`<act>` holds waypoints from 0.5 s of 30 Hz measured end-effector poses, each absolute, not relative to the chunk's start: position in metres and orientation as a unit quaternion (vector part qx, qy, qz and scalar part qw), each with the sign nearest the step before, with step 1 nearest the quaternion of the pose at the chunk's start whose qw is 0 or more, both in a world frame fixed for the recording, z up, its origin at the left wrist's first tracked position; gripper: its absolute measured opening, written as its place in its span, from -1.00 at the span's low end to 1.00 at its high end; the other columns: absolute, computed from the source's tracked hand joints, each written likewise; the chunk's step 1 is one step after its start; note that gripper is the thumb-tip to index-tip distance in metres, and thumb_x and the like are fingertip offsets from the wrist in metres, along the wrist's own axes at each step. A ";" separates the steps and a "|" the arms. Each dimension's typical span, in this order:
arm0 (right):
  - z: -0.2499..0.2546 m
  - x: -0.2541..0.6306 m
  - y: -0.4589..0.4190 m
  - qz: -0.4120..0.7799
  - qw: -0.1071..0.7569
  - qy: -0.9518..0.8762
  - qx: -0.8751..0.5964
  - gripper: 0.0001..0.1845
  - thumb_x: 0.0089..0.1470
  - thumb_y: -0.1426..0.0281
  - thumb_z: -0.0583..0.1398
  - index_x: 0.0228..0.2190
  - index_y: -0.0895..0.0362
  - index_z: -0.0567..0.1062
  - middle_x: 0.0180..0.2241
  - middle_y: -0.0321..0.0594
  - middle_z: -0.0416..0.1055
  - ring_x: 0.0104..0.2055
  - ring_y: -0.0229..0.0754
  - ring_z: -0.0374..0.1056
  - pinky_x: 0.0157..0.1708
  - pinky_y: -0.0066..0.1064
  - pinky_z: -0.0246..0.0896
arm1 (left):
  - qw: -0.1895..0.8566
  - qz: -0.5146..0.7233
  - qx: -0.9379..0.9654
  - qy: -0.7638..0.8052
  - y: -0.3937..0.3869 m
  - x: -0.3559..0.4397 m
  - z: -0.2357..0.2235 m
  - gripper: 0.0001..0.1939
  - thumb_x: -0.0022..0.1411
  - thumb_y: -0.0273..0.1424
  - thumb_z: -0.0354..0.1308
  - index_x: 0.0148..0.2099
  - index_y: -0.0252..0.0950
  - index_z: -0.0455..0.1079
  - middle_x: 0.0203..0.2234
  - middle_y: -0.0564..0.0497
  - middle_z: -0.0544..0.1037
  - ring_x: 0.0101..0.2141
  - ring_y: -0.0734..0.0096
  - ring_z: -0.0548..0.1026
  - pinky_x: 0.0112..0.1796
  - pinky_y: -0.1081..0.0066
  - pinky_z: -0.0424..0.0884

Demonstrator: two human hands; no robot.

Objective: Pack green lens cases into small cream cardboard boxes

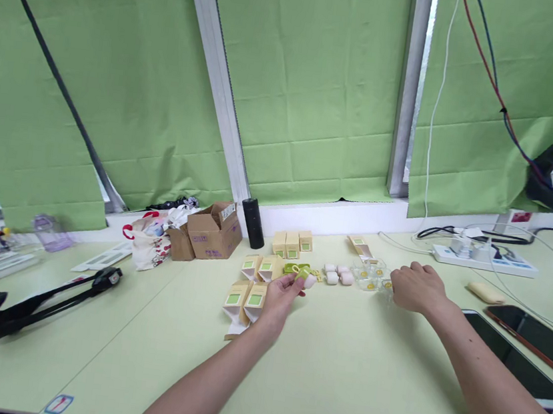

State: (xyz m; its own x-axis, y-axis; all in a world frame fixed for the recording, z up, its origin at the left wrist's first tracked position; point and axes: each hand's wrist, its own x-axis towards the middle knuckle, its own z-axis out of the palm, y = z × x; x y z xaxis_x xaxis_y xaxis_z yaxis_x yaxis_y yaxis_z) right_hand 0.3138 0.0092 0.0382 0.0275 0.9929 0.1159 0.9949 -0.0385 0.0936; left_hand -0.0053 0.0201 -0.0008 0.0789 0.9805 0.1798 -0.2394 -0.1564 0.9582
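Pinched in my left hand is a small green piece with a pinkish-white block at its end. My right hand is closed, its fingertips at a transparent plastic piece that they partly hide. Beside it stand several transparent pieces with yellow spots. Left of those sit several pale pink and white blocks, and behind my left hand lie flat green pieces. Small cream boxes with green squares stand left of that hand, some with flaps raised.
More cream boxes stand behind, near a black cylinder and a cardboard box. A flattened cream carton lies further right. At the right are a power strip, cables, a beige oval object and phones. A black strap-like device lies left.
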 end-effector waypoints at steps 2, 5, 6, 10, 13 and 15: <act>0.036 0.312 0.010 -0.063 0.023 -0.703 -0.708 -0.80 -0.08 0.56 0.25 -0.37 0.15 0.64 -0.26 0.16 0.60 -0.06 0.23 0.41 -0.09 -0.09 0.07 | 0.536 0.572 0.502 0.365 0.020 -0.005 0.000 -0.40 -0.05 0.00 0.54 -0.13 -0.38 0.66 -0.22 -0.15 0.69 -0.35 0.41 0.52 -0.24 0.40 0.44; 0.036 0.296 0.006 -0.047 0.040 -0.739 -0.671 -0.87 -0.13 0.56 0.29 -0.49 0.10 0.61 -0.37 0.03 0.58 -0.12 0.14 0.42 -0.09 -0.14 0.08 | 0.535 0.576 0.500 0.363 0.018 -0.005 0.001 -0.40 -0.04 0.01 0.54 -0.13 -0.38 0.66 -0.24 -0.15 0.69 -0.34 0.41 0.52 -0.24 0.40 0.44; 0.036 0.286 0.004 -0.026 0.059 -0.763 -0.643 -0.87 -0.13 0.56 0.29 -0.54 0.09 0.59 -0.41 0.01 0.56 -0.15 0.12 0.42 -0.10 -0.14 0.09 | 0.535 0.577 0.500 0.362 0.018 -0.005 0.002 -0.41 -0.04 0.01 0.53 -0.13 -0.38 0.66 -0.25 -0.14 0.69 -0.34 0.41 0.52 -0.23 0.40 0.44; 0.034 0.240 -0.010 0.018 0.149 -0.836 -0.528 -0.88 -0.11 0.54 0.31 -0.55 0.07 0.58 -0.38 -0.05 0.53 -0.15 0.08 0.39 -0.09 -0.16 0.10 | 0.535 0.581 0.500 0.355 0.015 -0.006 0.004 -0.44 0.00 0.01 0.52 -0.16 -0.37 0.65 -0.25 -0.13 0.68 -0.31 0.40 0.52 -0.22 0.40 0.44; 0.028 0.217 -0.015 0.023 0.184 -0.851 -0.491 -0.91 -0.04 0.50 0.31 -0.45 0.06 0.58 -0.26 -0.05 0.51 -0.08 0.10 0.35 -0.14 -0.19 0.13 | 0.536 0.585 0.498 0.351 0.016 -0.006 0.004 -0.46 0.01 0.02 0.50 -0.18 -0.36 0.65 -0.24 -0.12 0.67 -0.32 0.42 0.52 -0.22 0.41 0.44; 0.021 0.213 -0.014 0.040 0.211 -0.843 -0.493 -0.82 -0.06 0.48 0.33 -0.32 0.06 0.57 -0.16 -0.06 0.48 -0.03 0.10 0.34 -0.14 -0.22 0.19 | 0.537 0.585 0.498 0.348 0.016 -0.006 0.004 -0.47 0.02 0.03 0.50 -0.20 -0.36 0.65 -0.25 -0.12 0.67 -0.33 0.42 0.52 -0.22 0.41 0.44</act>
